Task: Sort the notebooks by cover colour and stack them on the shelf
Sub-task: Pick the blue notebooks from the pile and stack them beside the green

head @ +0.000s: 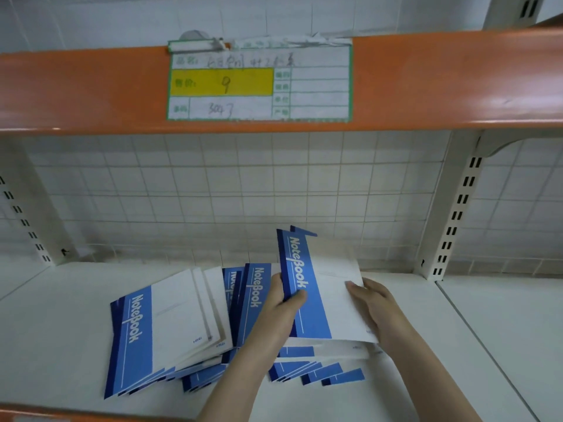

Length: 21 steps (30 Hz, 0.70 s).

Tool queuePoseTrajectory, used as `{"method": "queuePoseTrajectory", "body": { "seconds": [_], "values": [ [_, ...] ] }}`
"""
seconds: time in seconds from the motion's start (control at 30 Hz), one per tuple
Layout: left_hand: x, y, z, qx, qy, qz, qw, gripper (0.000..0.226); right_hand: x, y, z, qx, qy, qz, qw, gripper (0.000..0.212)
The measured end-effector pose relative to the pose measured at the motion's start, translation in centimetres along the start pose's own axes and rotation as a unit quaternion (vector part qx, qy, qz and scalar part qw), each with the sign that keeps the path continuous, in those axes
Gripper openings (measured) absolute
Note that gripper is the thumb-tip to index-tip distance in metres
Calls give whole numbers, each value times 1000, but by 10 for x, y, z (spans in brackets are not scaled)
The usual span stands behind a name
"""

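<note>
Notebooks with blue-and-white covers lie spread over the white shelf [76,300], and one raised notebook [323,296] is held above them, tilted up toward the wire-grid back panel [213,193]. The left hand [281,303] pinches its blue spine edge, thumb on the front cover and fingers behind. The right hand [376,306] grips the white right-hand side, fingers curled over the cover. More than one notebook may be in this grip, since a second blue corner shows behind the top edge, but that cannot be told for certain.

To the left sits a fanned pile [164,327], its covers slipped sideways over one another. Between it and the left wrist stand a few upright notebooks [253,296]. Beneath the hands lies a loose lower pile [316,370], its blue spines staggered like steps toward the front edge of the shelf.

The chief risk is likely a slide. Glossy thin covers on an uneven, fanned base probably give little friction, so setting the raised one down on a crooked pile could push the whole fan further apart. The left forearm crosses just above the piles, and a careless sweep might drag the staggered ones off the front. Every cover in view looks the same blue, so a colour mix-up seems unlikely here. A price label [259,82] hangs on the orange shelf rail [91,89] above.
</note>
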State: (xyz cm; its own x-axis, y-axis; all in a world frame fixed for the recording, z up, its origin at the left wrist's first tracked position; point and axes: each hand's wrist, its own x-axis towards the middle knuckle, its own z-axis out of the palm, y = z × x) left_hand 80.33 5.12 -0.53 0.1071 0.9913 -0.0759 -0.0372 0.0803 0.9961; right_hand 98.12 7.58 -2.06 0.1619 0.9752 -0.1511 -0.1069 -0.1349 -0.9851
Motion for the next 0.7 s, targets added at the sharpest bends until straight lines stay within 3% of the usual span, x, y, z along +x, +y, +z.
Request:
{"method": "queuePoseTrajectory", "body": {
  "seconds": [0.1, 0.17, 0.23, 0.3, 0.37, 0.43, 0.63, 0.7],
  "values": [
    [2, 4, -9, 195, 83, 34, 977, 24, 3, 2, -5, -17, 15, -5, 1000, 8],
    [5, 0, -19, 429, 163, 45, 887, 42, 5, 5, -4, -38, 33, -5, 999, 10],
    [7, -5, -22, 575, 172, -18, 800, 67, 7, 7, -3, -36, 35, -7, 999, 9],
    [8, -8, -20, 610, 150, -67, 776, 91, 8, 7, -4, -41, 32, -10, 999, 10],
    [13, -9, -21, 601, 159, -84, 779, 102, 8, 7, -4, -47, 27, -10, 998, 10],
    [17, -9, -24, 581, 173, -86, 791, 97, 7, 7, -4, -52, 23, -10, 998, 11],
    [18, -4, -25, 364, 134, 13, 922, 37, 0, 8, -2, -60, 13, -49, 997, 12],
    [17, -1, -20, 246, 115, 26, 962, 31, 0, 8, -2, -70, 21, -73, 995, 11]
  ]
}}
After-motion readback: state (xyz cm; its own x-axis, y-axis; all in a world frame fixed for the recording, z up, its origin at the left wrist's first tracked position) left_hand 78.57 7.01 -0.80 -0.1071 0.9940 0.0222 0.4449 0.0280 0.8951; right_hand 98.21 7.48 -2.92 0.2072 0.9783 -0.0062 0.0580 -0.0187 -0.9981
